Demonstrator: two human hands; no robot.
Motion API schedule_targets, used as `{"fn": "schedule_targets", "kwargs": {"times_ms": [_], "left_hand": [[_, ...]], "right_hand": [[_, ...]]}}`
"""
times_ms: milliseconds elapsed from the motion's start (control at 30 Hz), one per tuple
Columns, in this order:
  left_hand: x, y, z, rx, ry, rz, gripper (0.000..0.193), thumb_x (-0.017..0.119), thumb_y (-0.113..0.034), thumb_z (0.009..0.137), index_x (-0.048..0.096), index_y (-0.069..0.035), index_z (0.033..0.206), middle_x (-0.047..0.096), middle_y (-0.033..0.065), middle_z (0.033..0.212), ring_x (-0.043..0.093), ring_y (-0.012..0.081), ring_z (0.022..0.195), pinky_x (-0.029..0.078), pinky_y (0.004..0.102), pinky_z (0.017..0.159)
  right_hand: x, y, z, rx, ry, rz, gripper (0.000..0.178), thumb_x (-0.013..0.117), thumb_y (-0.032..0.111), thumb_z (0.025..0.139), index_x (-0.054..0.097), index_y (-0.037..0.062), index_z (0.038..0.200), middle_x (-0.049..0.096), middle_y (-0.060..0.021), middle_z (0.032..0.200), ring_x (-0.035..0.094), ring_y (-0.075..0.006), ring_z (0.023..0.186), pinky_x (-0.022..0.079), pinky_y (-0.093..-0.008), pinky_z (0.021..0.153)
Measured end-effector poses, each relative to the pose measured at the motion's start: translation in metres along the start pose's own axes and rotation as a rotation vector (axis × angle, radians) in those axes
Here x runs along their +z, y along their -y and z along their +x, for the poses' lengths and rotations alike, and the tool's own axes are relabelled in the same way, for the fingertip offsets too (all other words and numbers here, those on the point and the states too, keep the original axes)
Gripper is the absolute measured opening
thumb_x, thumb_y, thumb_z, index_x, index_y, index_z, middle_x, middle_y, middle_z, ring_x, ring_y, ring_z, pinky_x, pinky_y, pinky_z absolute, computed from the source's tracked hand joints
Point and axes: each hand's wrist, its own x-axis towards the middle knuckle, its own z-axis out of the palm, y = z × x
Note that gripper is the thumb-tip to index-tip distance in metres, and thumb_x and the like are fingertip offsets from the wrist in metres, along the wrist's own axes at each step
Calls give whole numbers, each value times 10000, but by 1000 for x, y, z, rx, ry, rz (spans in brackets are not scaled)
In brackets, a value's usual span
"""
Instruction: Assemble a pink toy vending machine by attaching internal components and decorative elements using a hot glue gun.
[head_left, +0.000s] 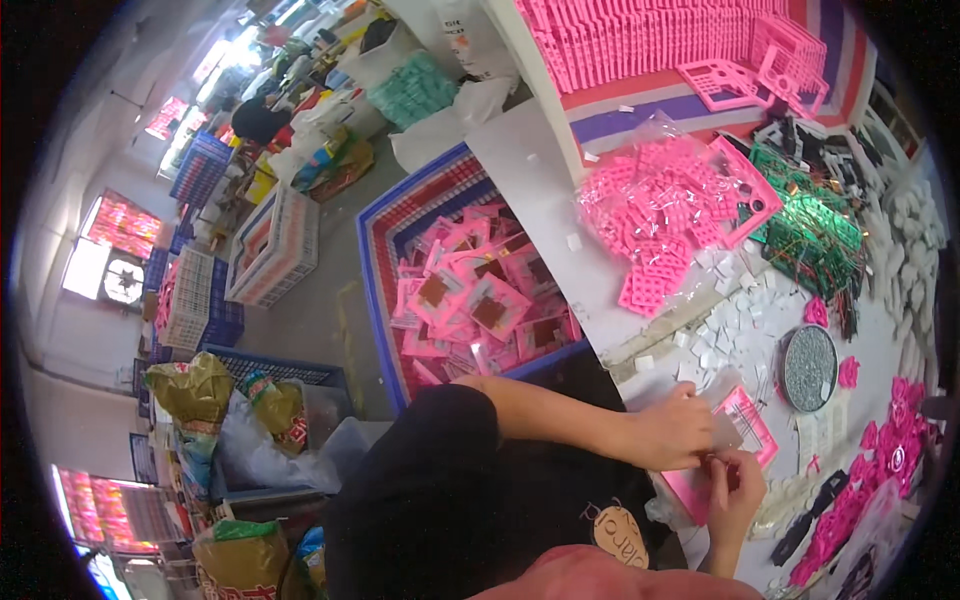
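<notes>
A flat pink plastic casing (pixel 756 432) lies on the white worktable under both my hands. A greyish square piece (pixel 727 432) sits over its middle, between the hands; whether it is fixed or loose I cannot tell. My left hand (pixel 672 432) is closed at the casing's left side, its fingers curled and their tips partly hidden. Close by at the near side, my right hand (pixel 735 488) bends thumb and fingers together beside the grey piece. Anything pinched in either hand is too small to make out.
Small white squares (pixel 712 335) lie scattered beyond the casing. A round tin of small metal parts (pixel 810 368), bagged pink keypads (pixel 650 200), green circuit boards (pixel 815 225) and magenta pieces (pixel 895 450) surround it. Left of the table stands a blue-rimmed crate (pixel 372 250) of pink casings.
</notes>
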Motion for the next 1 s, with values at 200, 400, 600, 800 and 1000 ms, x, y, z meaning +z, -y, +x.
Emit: {"fn": "schedule_targets", "kwargs": {"times_ms": [200,400,600,800,1000], "left_hand": [[-4,4,23,217,67,-178,144,723,-303,818,706,-162,799,631,-5,816,567,221,933,344,493,881],[-3,8,22,155,104,-312,150,742,-301,813,704,-161,775,631,-22,791,570,212,892,311,495,893],[8,8,5,211,42,-405,139,728,-291,826,688,-170,771,622,-24,789,559,216,868,303,496,903],[10,9,20,330,56,-40,119,633,-242,757,713,-167,711,665,29,752,629,242,812,358,479,843],[-26,13,6,-14,95,-326,222,718,-201,717,685,-189,936,676,14,951,633,219,932,359,466,883]], "right_hand": [[-8,-8,-12,196,10,144,71,701,26,909,640,5,879,568,18,739,462,-41,601,338,-216,532],[-5,-13,-16,264,35,248,54,688,25,918,637,14,907,573,22,759,475,-33,631,350,-194,552],[-3,-14,-38,305,19,319,55,695,32,916,642,14,915,593,8,781,490,-40,656,381,-191,575],[10,-21,-39,275,-87,181,82,726,42,901,646,24,902,581,24,756,478,-39,653,367,-198,563],[2,1,-25,265,-149,125,114,717,41,893,659,50,990,540,61,687,440,-24,602,336,-213,526]]}}
